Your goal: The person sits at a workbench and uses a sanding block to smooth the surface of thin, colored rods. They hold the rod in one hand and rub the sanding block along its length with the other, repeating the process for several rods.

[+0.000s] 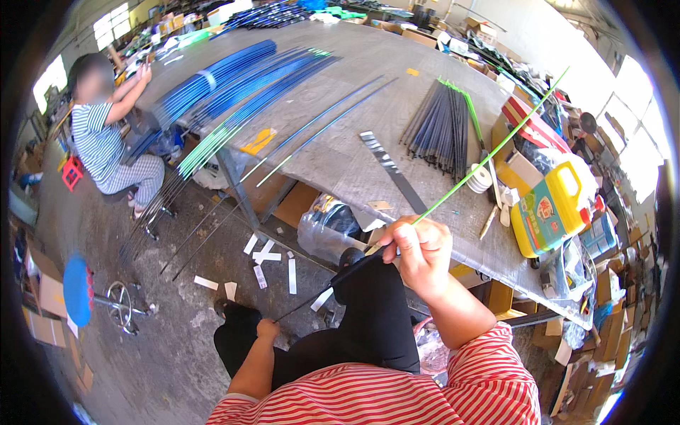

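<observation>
My right hand [422, 249] is closed on a long thin rod [491, 154] whose far part is bright green and reaches up to the right over the table. Its dark part runs down left across my lap to my left hand [268, 329], whose fingers are closed around that end. A bundle of dark rods with green tips [438, 127] lies on the table [350, 159] ahead. A dark flat strip [393, 172] is nearer me. Two separate blue rods [329, 125] lie left of it, and blue rod bundles [255, 101] are farther left.
A yellow jug [550, 210], a white tape roll [479, 179] and a cardboard box [518, 164] stand at the right. Another person [109, 127] sits beyond the table's left side. A blue-topped stool [78, 289] and white paper strips [292, 275] are on the floor.
</observation>
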Demonstrator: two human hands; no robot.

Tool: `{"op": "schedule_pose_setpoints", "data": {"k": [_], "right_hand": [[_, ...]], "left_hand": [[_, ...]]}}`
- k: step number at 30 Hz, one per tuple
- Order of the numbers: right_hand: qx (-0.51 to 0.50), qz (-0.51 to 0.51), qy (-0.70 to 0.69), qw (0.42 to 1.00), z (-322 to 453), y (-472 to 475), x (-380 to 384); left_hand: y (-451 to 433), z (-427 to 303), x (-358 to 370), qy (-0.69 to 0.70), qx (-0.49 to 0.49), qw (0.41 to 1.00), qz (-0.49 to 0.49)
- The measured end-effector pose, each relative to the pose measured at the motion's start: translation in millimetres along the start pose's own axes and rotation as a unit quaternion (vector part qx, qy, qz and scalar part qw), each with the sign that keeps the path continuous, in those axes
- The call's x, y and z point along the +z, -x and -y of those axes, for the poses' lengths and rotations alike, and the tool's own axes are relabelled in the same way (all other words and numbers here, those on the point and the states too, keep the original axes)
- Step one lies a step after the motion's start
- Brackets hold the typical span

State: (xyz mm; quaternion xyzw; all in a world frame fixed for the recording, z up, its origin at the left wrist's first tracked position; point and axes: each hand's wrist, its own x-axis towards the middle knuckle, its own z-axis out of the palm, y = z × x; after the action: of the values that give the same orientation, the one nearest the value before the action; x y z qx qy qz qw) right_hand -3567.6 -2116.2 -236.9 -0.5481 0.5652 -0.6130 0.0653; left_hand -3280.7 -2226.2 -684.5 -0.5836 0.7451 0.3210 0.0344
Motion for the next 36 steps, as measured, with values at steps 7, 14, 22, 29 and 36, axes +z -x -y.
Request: {"op": "schedule_pose_setpoints", "data": {"k": [7,14,22,29,36], "right_hand": [[-0.080,-0.074,0.060,0.992,-16,10,-6],[0.002,-0.062,0.133,0.989,-56,43,45],[0.055,-0.125,0.070,0.988,-51,33,37],[0.111,-0.156,0.523,0.830,-107,-78,-91],[0.305,-0.058,0.622,0.719,-162,-120,-131]], "left_hand": [[34,-79,-49,0.549,-0.103,0.782,0.276],[122,-238,-165,0.734,0.106,0.505,0.442],[188,-314,-201,0.625,0.292,0.639,0.339],[186,-271,-189,0.528,0.270,0.726,0.350],[173,-236,-189,0.561,0.164,0.759,0.285]]}}
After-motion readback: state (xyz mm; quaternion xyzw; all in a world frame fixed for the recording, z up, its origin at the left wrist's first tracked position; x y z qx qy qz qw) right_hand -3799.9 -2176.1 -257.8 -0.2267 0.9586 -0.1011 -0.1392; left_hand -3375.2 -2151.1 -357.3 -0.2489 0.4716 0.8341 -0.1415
